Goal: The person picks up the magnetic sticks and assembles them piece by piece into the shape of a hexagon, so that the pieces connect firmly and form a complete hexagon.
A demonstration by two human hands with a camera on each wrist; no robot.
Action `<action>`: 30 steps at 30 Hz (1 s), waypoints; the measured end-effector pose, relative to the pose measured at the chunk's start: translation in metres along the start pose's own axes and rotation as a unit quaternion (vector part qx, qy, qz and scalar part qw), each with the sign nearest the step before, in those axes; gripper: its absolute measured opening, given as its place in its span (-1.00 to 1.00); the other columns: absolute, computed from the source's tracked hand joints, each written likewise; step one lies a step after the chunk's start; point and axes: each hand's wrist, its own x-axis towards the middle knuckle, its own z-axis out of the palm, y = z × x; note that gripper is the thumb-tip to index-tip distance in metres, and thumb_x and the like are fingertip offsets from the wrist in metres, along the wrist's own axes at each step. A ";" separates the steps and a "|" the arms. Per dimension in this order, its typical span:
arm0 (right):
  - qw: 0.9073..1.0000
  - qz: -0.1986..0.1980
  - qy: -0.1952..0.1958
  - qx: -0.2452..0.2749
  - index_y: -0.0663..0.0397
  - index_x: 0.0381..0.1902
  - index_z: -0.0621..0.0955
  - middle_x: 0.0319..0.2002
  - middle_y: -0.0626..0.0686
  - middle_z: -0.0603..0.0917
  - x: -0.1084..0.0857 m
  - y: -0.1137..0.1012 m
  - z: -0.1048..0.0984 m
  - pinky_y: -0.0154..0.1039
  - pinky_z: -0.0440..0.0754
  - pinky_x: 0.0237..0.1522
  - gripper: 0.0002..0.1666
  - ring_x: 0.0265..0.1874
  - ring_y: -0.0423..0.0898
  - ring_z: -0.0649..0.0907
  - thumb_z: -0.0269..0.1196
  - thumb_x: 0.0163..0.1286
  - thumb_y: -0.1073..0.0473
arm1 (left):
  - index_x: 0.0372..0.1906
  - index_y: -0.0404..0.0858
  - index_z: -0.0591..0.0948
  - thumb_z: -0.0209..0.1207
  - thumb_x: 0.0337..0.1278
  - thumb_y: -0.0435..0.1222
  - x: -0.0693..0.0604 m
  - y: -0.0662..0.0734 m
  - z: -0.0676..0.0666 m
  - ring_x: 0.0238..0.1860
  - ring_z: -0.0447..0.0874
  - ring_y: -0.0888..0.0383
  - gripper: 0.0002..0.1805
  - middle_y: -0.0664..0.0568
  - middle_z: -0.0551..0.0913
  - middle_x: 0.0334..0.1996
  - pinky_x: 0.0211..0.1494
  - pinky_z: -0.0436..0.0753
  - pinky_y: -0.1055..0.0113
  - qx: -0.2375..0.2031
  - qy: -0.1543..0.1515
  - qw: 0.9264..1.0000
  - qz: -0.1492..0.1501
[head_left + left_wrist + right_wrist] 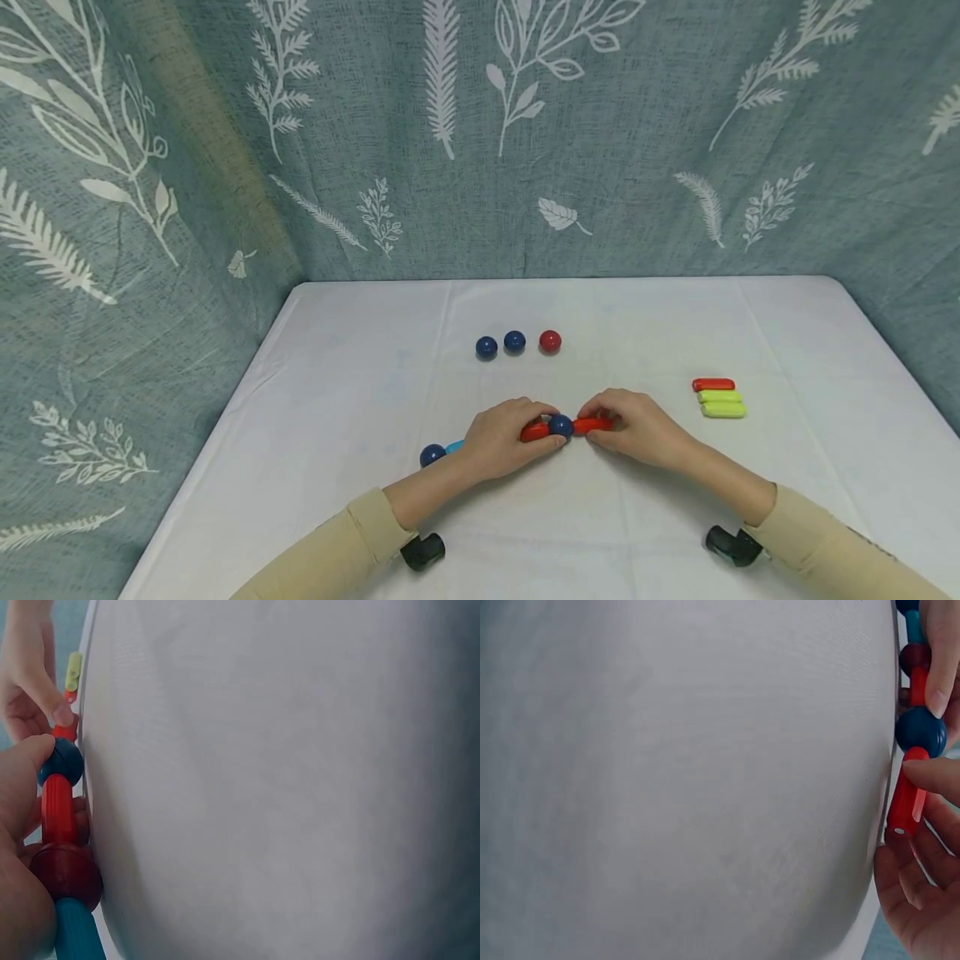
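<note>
A chain of balls and rods stretches between the two hands, just over the white table. My left hand point(507, 435) pinches the dark blue ball point(560, 426) and the red rod point(58, 810) on its left. Farther along the chain come a dark red ball point(67, 876), a light blue rod point(79, 930) and another blue ball point(432, 455); in the head view the left hand hides the dark red one. My right hand point(637, 427) pinches a second red rod point(907, 793), whose inner end meets the blue ball. That rod's outer end is bare.
Two dark blue balls point(514, 342) and a red ball point(550, 341) stand in a row toward the back of the table point(360, 350). At the right lie a loose red rod point(713, 384) and two yellow-green rods point(723, 409). A patterned curtain point(480, 192) hangs behind.
</note>
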 end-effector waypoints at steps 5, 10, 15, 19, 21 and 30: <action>1.000 0.006 -0.001 -0.005 -0.03 -0.11 0.67 -0.20 -0.14 0.66 -0.003 0.002 -0.003 -0.19 0.59 -0.11 -0.73 -0.23 -0.14 0.56 0.39 0.21 0.26 | 0.06 -0.01 0.64 0.21 0.24 0.06 -0.001 -0.002 -0.001 -0.32 0.46 0.31 -0.62 0.22 0.61 -0.28 -0.28 0.44 0.45 -0.008 -0.003 1.000 0.002; 1.000 0.008 -0.003 0.001 -0.05 -0.11 0.67 -0.22 -0.17 0.65 -0.005 0.003 -0.005 -0.22 0.60 -0.11 -0.72 -0.24 -0.15 0.56 0.39 0.21 0.26 | 0.07 0.01 0.64 0.22 0.22 0.06 -0.002 -0.003 -0.002 -0.31 0.46 0.31 -0.61 0.23 0.61 -0.27 -0.27 0.45 0.45 -0.009 -0.010 1.000 -0.002; 1.000 0.002 -0.004 0.014 -0.03 -0.11 0.67 -0.23 -0.17 0.65 -0.005 0.004 -0.004 -0.25 0.60 -0.13 -0.72 -0.25 -0.17 0.57 0.40 0.20 0.28 | 0.05 -0.03 0.65 0.26 0.17 0.04 -0.001 0.000 -0.006 -0.30 0.47 0.30 -0.60 0.20 0.61 -0.27 -0.27 0.45 0.46 0.018 -0.013 1.000 0.007; 0.999 -0.007 -0.007 0.033 -0.02 -0.09 0.67 -0.22 -0.15 0.66 -0.004 0.003 -0.003 -0.24 0.61 -0.12 -0.71 -0.25 -0.17 0.60 0.40 0.21 0.28 | 0.01 -0.06 0.67 0.28 0.08 0.04 0.002 0.006 -0.007 -0.24 0.52 0.26 -0.58 0.16 0.63 -0.23 -0.21 0.51 0.43 0.061 0.007 0.998 0.023; 0.999 -0.014 -0.008 0.036 -0.01 -0.09 0.67 -0.21 -0.14 0.68 -0.002 0.002 -0.001 -0.24 0.62 -0.12 -0.71 -0.24 -0.16 0.61 0.40 0.21 0.28 | -0.02 -0.08 0.68 0.30 0.06 0.03 0.004 0.011 -0.006 -0.23 0.54 0.23 -0.59 0.16 0.64 -0.24 -0.21 0.52 0.43 0.069 0.027 0.997 0.034; 0.999 -0.022 -0.012 0.034 0.04 -0.09 0.67 -0.19 -0.11 0.68 0.003 -0.003 0.004 -0.28 0.63 -0.09 -0.71 -0.21 -0.18 0.64 0.41 0.20 0.26 | -0.21 -0.12 0.72 0.33 0.12 -0.02 0.014 0.021 0.004 -0.35 0.49 0.26 -0.72 0.16 0.64 -0.38 -0.36 0.42 0.53 0.044 0.035 0.998 0.031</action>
